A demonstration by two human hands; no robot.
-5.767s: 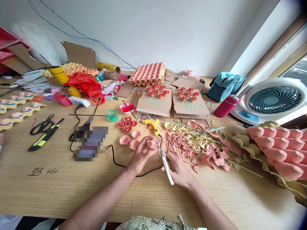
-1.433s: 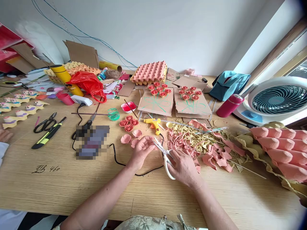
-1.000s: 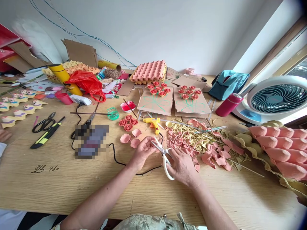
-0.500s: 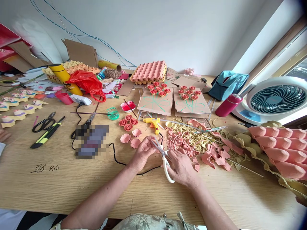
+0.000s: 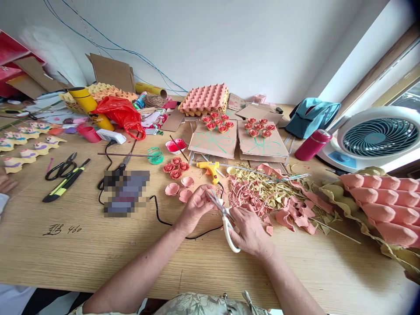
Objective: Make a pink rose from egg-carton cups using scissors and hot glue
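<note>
My left hand (image 5: 196, 206) is closed around a small pink piece of egg carton, mostly hidden by the fingers. My right hand (image 5: 251, 231) grips white-handled scissors (image 5: 225, 217), whose blades point up-left into that piece. Just left of my left hand lie loose pink cups (image 5: 172, 189), and finished red-pink paper roses (image 5: 176, 167) sit behind them. A yellow glue gun (image 5: 210, 169) lies just beyond the hands, its black cord (image 5: 164, 221) looping under my left wrist.
A heap of pink and yellow carton scraps (image 5: 272, 197) spreads to the right, with pink egg trays (image 5: 383, 201) beyond. Two cardboard sheets with roses (image 5: 262, 142), a red flask (image 5: 311, 145) and a fan (image 5: 374, 138) stand behind. Black scissors (image 5: 61, 166) and a utility knife (image 5: 64, 186) lie left.
The scissor blades, spread wide a second ago, have drawn closer together on the pink piece. Both hands stay in the same spot; the view shifted slightly.
</note>
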